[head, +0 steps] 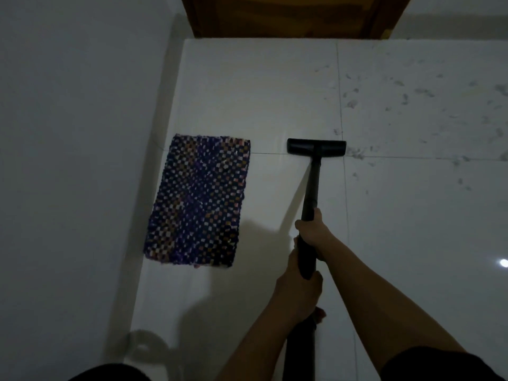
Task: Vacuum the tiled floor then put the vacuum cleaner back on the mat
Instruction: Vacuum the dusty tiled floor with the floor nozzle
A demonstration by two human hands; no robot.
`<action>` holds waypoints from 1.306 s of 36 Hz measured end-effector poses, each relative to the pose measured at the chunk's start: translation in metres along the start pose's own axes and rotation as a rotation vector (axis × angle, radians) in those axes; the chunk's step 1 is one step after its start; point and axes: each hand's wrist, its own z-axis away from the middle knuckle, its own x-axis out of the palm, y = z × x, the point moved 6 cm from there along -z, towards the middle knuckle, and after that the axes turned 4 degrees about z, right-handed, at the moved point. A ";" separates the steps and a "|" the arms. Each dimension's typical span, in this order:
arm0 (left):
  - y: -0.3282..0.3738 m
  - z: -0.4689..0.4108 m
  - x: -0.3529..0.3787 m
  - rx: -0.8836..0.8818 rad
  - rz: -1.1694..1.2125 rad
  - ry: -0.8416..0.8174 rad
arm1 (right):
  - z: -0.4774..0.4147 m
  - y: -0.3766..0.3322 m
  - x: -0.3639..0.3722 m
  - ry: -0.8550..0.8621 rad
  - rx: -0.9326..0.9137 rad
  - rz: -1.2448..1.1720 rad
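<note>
— Where is the vacuum cleaner [310,188] seen?

— Its black tube is seen running from the lower centre of the frame up to the middle, where the flat black floor head [316,147] is pressed onto the white tiled floor [412,229], across a grout line.

— How is it held?

— The tube is gripped by both hands. The right hand [312,229] is closed around the tube higher in the frame, nearer the head; the left hand [298,287] is wrapped around it just below, toward the bottom of the picture. Both forearms are seen entering from the lower right.

— And the mat [198,200]?

— A woven mat, checked in dark blue with lighter flecks, is laid flat at centre left, beside the wall [68,133] that fills the left of the frame. It is kept apart from the floor head by a strip of bare tile.

— Is anything seen on the floor?

— Scattered grey debris [406,100] is spread over the tiles in the upper right, with some lying just beside the right end of the head. A brown wooden door [288,15] is seen at the top centre.
</note>
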 end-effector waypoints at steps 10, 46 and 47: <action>0.006 0.011 -0.005 -0.024 0.106 -0.043 | 0.000 -0.004 0.006 0.007 0.028 -0.010; -0.024 0.095 0.166 -0.057 -0.065 -0.061 | 0.070 0.121 -0.140 0.024 0.044 0.110; -0.019 0.088 0.164 -0.049 -0.067 -0.065 | 0.065 0.115 -0.142 0.026 0.044 0.102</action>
